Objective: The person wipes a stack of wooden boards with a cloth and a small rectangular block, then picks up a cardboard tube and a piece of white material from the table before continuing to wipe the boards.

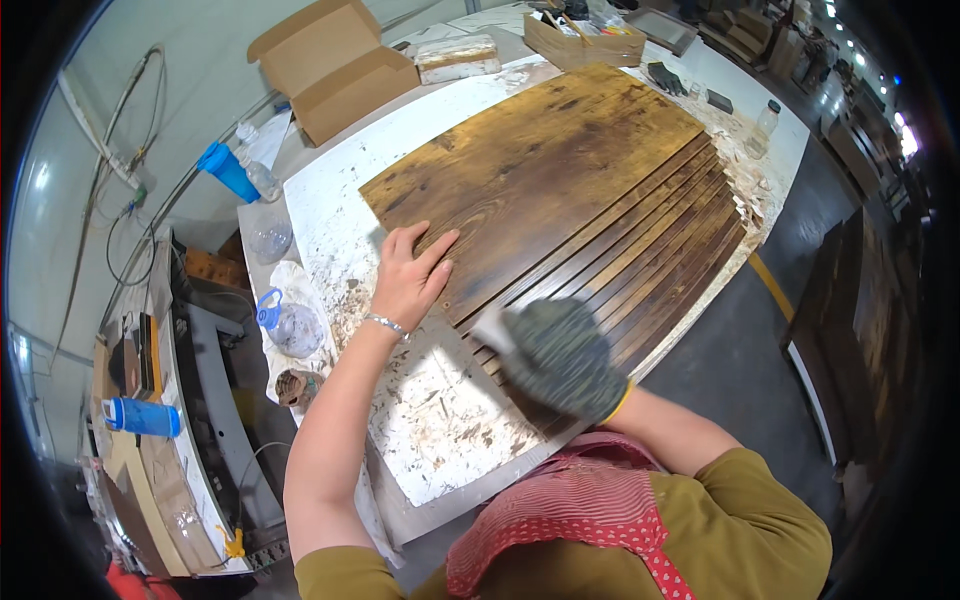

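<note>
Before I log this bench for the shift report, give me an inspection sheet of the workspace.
Surface: white table, heavily stained and flecked.
Job's things: dark stained wood panel with slats fanned along its right edge.
Clutter: open cardboard box, blue-capped bottles, jug, wooden tray, jar.
Grippers: left hand bare, flat on the panel; right hand gloved, blurred, on the slats, seemingly holding a pale pad.
Cables: wires on the left wall.
Surroundings: grey floor, dark panels stacked at right.
</note>
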